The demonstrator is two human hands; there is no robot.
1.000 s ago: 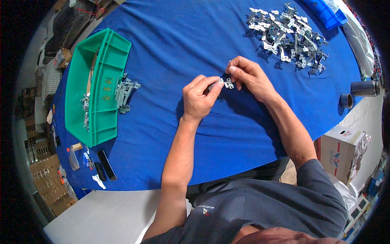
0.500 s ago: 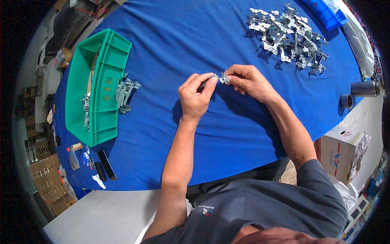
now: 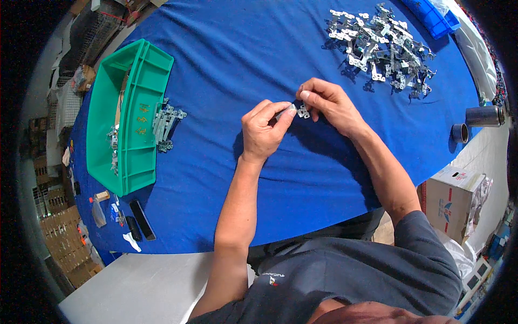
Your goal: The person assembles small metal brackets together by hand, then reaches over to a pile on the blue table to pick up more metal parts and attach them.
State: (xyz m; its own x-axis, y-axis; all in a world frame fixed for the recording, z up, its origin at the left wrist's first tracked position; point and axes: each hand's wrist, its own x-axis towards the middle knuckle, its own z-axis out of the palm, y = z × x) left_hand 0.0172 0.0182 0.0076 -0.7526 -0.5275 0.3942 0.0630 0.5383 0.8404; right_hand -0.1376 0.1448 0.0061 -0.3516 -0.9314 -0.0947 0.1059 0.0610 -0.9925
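Observation:
My left hand (image 3: 261, 129) pinches a small silvery metal bracket (image 3: 303, 112) between thumb and index finger. Its flat, holed end sticks out to the right, above the middle of the table, while the rest is hidden in my fingers. My right hand (image 3: 333, 108) is right beside that end, thumb and index finger closed together just above it and the other fingers curled close to it. Whatever the right fingertips hold is too small or hidden to make out. A row of similar brackets (image 3: 168, 127) lies against the green bin (image 3: 141, 116) on the left.
A loose heap of metal brackets (image 3: 377, 48) covers the far right of the blue cloth (image 3: 232, 59). Behind it stands a blue tray (image 3: 445, 24). A metal flask (image 3: 483, 117) and its cup (image 3: 459, 133) are at the right edge. A phone (image 3: 142, 218) lies near left.
My right fingers have shifted from the bracket's end to just above it. The bracket has turned, showing its flat holed end, and my left hand has moved slightly right.

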